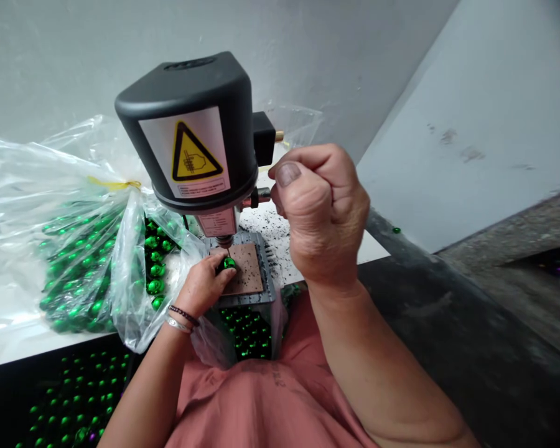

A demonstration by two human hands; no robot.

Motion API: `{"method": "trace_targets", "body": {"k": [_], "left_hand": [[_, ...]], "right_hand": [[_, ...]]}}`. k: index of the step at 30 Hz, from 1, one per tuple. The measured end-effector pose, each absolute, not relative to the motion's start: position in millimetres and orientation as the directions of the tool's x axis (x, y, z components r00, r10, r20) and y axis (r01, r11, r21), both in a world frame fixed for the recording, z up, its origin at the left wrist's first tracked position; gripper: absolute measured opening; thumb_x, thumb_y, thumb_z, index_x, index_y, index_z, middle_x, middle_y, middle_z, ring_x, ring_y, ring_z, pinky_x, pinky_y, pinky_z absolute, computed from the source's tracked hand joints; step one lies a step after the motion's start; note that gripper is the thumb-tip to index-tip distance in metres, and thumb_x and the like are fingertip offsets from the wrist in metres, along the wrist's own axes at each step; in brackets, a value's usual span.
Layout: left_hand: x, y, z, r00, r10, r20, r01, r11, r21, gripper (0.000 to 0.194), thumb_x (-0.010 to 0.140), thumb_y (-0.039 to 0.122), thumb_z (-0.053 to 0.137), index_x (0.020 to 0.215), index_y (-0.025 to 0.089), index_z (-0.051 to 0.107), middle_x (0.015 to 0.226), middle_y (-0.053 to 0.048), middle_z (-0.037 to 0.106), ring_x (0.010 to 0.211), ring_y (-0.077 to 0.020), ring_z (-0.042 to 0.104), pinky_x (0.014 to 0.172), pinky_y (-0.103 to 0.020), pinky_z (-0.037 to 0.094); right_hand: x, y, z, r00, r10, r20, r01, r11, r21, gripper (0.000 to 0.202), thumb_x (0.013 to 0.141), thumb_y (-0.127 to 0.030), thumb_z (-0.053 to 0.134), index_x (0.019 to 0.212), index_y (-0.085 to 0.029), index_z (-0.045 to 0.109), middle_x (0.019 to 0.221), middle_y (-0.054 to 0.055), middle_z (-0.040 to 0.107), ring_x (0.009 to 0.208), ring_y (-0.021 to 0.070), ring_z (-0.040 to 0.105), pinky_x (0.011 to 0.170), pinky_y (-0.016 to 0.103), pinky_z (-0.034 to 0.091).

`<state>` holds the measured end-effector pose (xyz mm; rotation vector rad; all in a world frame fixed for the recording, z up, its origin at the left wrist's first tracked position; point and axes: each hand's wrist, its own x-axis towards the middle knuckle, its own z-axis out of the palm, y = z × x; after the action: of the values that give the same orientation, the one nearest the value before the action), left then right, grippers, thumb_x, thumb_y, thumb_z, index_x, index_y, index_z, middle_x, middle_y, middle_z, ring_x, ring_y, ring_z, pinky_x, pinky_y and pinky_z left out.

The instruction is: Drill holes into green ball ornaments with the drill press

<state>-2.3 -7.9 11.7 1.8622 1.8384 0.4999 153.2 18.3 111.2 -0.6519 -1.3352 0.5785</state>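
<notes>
My left hand (204, 283) pinches a shiny green ball (229, 263) between thumb and fingers on a brown board (249, 270). Directly above that ball is the thin drill bit (228, 252) of a black bench drill press (191, 124); whether the bit has entered the ball I cannot make out. My right hand (324, 208) is raised at the machine's right side, fingers curled into a fist around its feed handle. Only a short metal stub (263, 195) shows beside the fist; the grip itself is hidden by my fingers.
Left of the machine lies a clear plastic bag (126, 274) with several green balls. More green balls (247, 333) sit below the grey drill base (266, 289) and at lower left. Dark shavings (280, 239) litter the white tabletop. A wall stands behind.
</notes>
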Motion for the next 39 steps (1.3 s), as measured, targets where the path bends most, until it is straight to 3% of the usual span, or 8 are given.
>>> {"method": "trace_targets", "body": {"k": [6,11,18,26,31,35,39], "left_hand": [[-2.7,-4.3,12.8,0.039,0.996,-0.076,0.861,0.005,0.509,0.036,0.079,0.029,0.050,0.114,0.020,0.057,0.108,-0.007,0.065,0.098,-0.0216,0.060,0.085,-0.031,0.043],[2.0,-4.0,10.2,-0.085,0.990,-0.109,0.870,0.127,0.477,0.042,0.076,0.035,0.057,0.114,0.017,0.055,0.097,-0.009,0.068,0.087,-0.0242,0.062,0.074,-0.032,0.046],[1.5,-3.4,-6.2,-0.087,0.996,-0.001,0.864,0.077,0.497,0.044,0.077,0.035,0.057,0.118,0.020,0.057,0.118,-0.010,0.060,0.108,-0.0216,0.056,0.094,-0.033,0.040],[-1.3,-0.2,-5.8,-0.057,0.998,-0.036,0.870,0.068,0.488,0.035,0.077,0.039,0.057,0.105,0.019,0.064,0.115,-0.009,0.062,0.106,-0.0211,0.056,0.093,-0.032,0.040],[-0.9,-0.9,-6.2,-0.062,0.997,-0.047,0.870,0.077,0.486,0.035,0.077,0.040,0.057,0.103,0.020,0.065,0.114,-0.008,0.063,0.104,-0.0207,0.057,0.092,-0.030,0.040],[-0.8,-1.7,-6.8,-0.062,0.997,-0.041,0.868,0.074,0.491,0.040,0.077,0.039,0.057,0.113,0.023,0.061,0.118,-0.006,0.061,0.106,-0.0199,0.056,0.092,-0.030,0.040],[0.4,-3.1,-5.3,-0.057,0.998,-0.040,0.866,0.069,0.495,0.038,0.078,0.039,0.056,0.112,0.022,0.062,0.119,-0.007,0.061,0.105,-0.0206,0.056,0.091,-0.030,0.041]], "right_hand": [[152.9,21.1,108.9,0.158,0.693,0.704,-0.017,0.715,-0.699,0.020,0.081,-0.037,0.048,0.074,-0.019,0.050,0.057,-0.006,0.041,0.050,0.0024,0.037,0.049,0.018,0.038],[153.2,21.0,108.7,0.153,0.684,0.713,0.020,0.720,-0.694,0.021,0.082,-0.038,0.047,0.074,-0.019,0.050,0.056,-0.006,0.040,0.049,0.0029,0.037,0.047,0.018,0.036],[155.0,26.5,122.2,0.114,0.669,0.735,0.083,0.730,-0.678,0.023,0.085,-0.036,0.044,0.070,-0.019,0.047,0.052,-0.006,0.035,0.049,0.0026,0.039,0.047,0.016,0.035],[152.6,39.5,136.0,0.101,0.706,0.701,0.028,0.702,-0.711,0.026,0.085,-0.033,0.045,0.064,-0.017,0.046,0.050,-0.006,0.029,0.044,0.0011,0.035,0.039,0.015,0.029],[156.6,22.2,117.8,0.115,0.643,0.757,0.087,0.753,-0.652,0.022,0.084,-0.031,0.046,0.069,-0.017,0.053,0.052,-0.006,0.039,0.047,0.0021,0.038,0.043,0.017,0.034],[161.3,8.5,91.4,0.102,0.601,0.793,0.182,0.772,-0.609,0.012,0.081,-0.019,0.049,0.082,-0.019,0.061,0.060,-0.005,0.052,0.050,0.0031,0.042,0.051,0.019,0.042],[160.2,5.3,74.4,0.121,0.563,0.817,0.161,0.801,-0.576,0.022,0.078,-0.012,0.050,0.095,-0.021,0.062,0.074,-0.005,0.061,0.054,0.0019,0.047,0.055,0.017,0.046]]}}
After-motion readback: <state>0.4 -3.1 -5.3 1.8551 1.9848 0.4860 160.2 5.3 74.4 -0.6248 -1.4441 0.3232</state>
